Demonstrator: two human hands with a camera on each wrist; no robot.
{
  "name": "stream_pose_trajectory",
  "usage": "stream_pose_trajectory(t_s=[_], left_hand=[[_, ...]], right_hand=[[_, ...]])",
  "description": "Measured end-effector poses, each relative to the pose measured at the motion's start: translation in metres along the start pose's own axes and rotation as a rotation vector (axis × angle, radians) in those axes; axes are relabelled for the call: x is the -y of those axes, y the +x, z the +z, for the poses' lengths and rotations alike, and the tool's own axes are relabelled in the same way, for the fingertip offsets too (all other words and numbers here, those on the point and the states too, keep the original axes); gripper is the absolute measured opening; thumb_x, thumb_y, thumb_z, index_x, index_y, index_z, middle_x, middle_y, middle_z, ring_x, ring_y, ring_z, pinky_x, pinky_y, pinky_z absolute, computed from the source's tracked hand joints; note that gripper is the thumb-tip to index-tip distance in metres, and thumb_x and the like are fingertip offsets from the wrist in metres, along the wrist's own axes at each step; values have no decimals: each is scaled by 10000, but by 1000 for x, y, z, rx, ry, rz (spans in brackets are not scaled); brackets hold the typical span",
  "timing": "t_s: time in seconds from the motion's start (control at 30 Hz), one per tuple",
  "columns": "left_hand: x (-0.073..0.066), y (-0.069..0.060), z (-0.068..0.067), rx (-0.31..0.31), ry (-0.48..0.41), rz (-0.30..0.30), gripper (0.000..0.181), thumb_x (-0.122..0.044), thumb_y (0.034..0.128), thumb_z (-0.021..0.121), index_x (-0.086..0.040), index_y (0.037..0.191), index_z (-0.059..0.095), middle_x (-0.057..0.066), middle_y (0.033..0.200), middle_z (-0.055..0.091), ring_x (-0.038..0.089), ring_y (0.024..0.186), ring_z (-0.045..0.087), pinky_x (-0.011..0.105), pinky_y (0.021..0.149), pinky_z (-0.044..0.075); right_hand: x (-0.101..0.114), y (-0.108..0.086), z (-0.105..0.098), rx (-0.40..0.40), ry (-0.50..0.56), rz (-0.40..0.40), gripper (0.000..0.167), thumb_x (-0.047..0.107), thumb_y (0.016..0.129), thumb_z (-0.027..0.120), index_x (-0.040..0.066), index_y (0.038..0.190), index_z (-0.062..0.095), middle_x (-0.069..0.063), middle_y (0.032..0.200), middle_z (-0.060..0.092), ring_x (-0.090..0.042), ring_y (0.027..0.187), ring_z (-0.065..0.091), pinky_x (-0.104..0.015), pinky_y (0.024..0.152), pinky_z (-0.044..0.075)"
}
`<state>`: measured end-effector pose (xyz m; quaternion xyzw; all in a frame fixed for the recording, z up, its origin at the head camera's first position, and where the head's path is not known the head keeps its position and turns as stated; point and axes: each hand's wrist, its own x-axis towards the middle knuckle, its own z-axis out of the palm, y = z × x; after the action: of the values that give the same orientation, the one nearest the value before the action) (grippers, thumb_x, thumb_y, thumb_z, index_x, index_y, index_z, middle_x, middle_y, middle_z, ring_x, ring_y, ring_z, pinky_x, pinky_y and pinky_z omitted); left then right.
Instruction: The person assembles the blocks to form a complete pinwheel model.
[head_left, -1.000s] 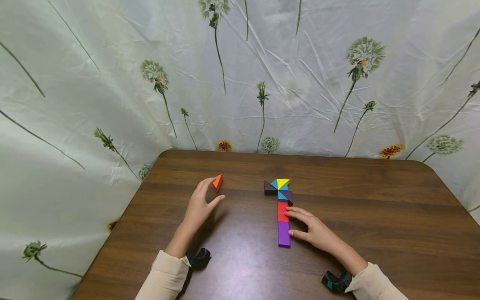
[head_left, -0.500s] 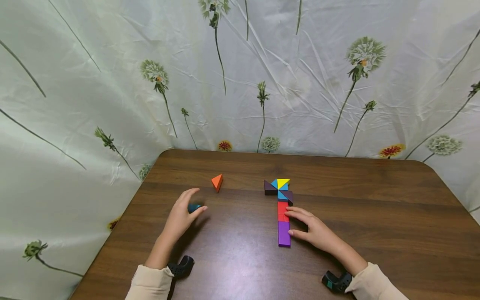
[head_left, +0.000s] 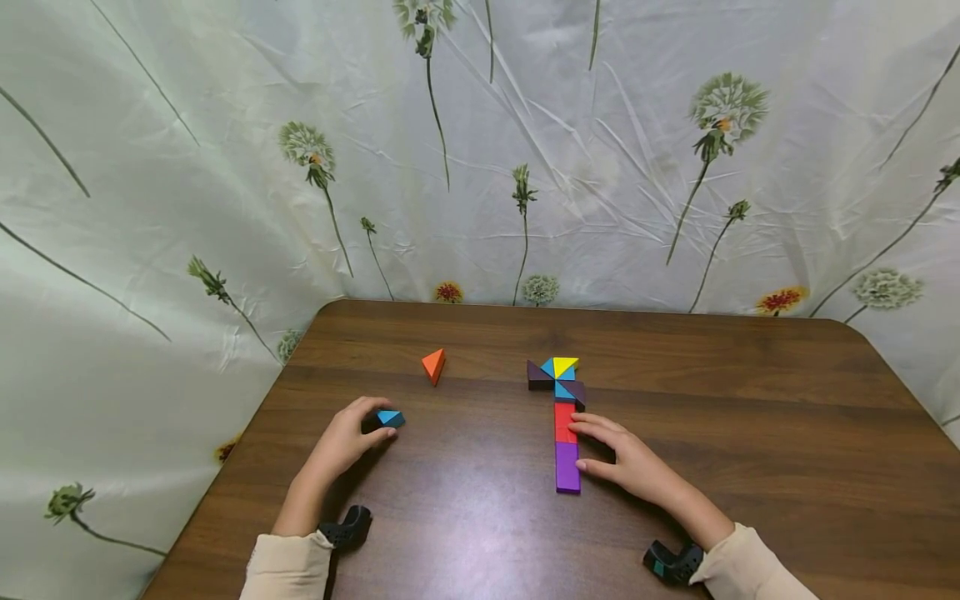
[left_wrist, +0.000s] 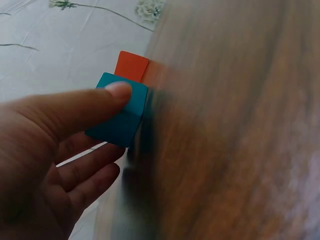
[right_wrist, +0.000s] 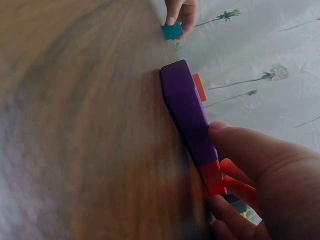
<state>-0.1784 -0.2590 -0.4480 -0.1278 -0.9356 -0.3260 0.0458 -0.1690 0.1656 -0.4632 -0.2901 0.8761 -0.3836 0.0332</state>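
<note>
My left hand (head_left: 339, 440) pinches a blue triangular block (head_left: 390, 418) between thumb and fingers, on or just above the left of the table. In the left wrist view the thumb presses the blue block's (left_wrist: 117, 117) near face. My right hand (head_left: 633, 462) rests beside a column of blocks, its fingers relaxed. Its thumb touches the side of the purple block (head_left: 567, 468), and its fingertips touch the red block (head_left: 564, 421) above it. Beyond the red block sits a pinwheel of blue, yellow (head_left: 566, 365) and dark triangular blocks (head_left: 538, 377).
An orange triangular block (head_left: 433, 367) stands on the brown wooden table (head_left: 480, 508), farther back than my left hand. Behind the table hangs a pale curtain (head_left: 480, 233) printed with dandelions. Black wrist devices (head_left: 348, 527) sit at both cuffs.
My left hand has moved from beside the orange block toward the near left and taken hold of the blue block. The orange block stays in place, and my right hand has not moved.
</note>
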Motion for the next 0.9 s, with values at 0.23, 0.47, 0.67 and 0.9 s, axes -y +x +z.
stream_pose_trajectory(t_s=[0.23,0.47,0.67,0.9], left_hand=[[0,2,2,-14,35,13,262,-114,795,684,-24,1032,620,66,955,597,224,857,555,413,757,461],[-11,11,6,-47,19,63,241,-107,782,697,-39,1001,624,50,931,599,208,846,573,407,758,476],[-30,23,9,-78,15,140,237,-121,783,698,-45,996,626,35,930,602,187,852,571,393,762,472],[-52,35,14,-91,-26,226,278,-149,781,702,-41,1025,622,-5,919,592,149,838,563,375,767,473]], right_hand=[[0,1,1,-2,-1,2,503,303,817,660,101,1256,523,-87,1323,432,-321,1213,368,-536,941,316],[0,0,2,-3,-17,16,500,329,821,650,116,1255,525,-86,1323,433,-324,1212,370,-542,937,318],[0,0,3,-9,-19,8,501,325,819,652,112,1255,525,-85,1321,435,-321,1211,372,-535,937,320],[0,1,6,-3,-13,12,509,336,817,651,115,1257,523,-90,1318,436,-324,1209,375,-539,936,323]])
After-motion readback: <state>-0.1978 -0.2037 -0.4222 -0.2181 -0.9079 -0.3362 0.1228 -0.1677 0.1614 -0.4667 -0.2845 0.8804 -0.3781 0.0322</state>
